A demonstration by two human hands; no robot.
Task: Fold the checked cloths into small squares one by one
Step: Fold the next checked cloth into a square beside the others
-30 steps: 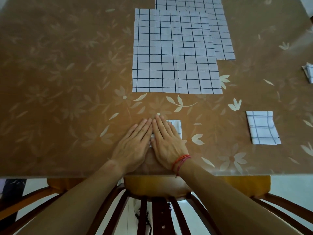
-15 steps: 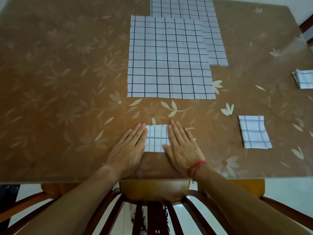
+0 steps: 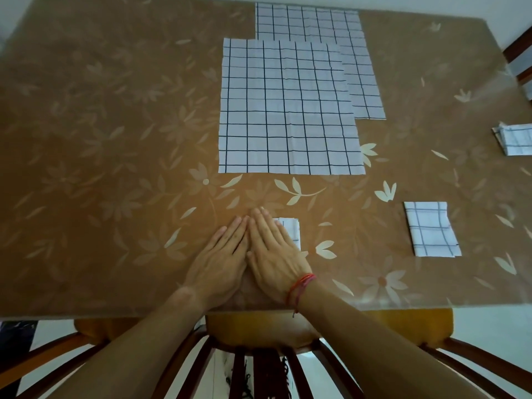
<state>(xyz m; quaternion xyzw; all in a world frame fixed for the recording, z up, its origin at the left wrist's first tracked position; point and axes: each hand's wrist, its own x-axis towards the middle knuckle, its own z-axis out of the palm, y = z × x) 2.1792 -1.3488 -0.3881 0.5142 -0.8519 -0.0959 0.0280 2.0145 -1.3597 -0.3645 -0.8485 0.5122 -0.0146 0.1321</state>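
Note:
My left hand (image 3: 220,256) and my right hand (image 3: 273,254) lie flat, palms down and side by side, near the table's front edge. They press on a small folded checked cloth (image 3: 292,230); only its right edge shows past my right hand. A large unfolded checked cloth (image 3: 288,110) lies flat in the middle of the table. It overlaps a second unfolded checked cloth (image 3: 331,30) behind it. A folded checked square (image 3: 430,228) rests to the right. Another folded cloth (image 3: 515,139) sits at the far right edge.
The table (image 3: 115,139) has a brown flower-patterned cover under clear plastic. A wooden chair back (image 3: 259,341) with an orange seat stands below the front edge. Another chair (image 3: 521,53) shows at the far right corner.
Half a second ago my hands were spread apart with the small folded cloth visible between them. They have slid back together over it, covering most of it.

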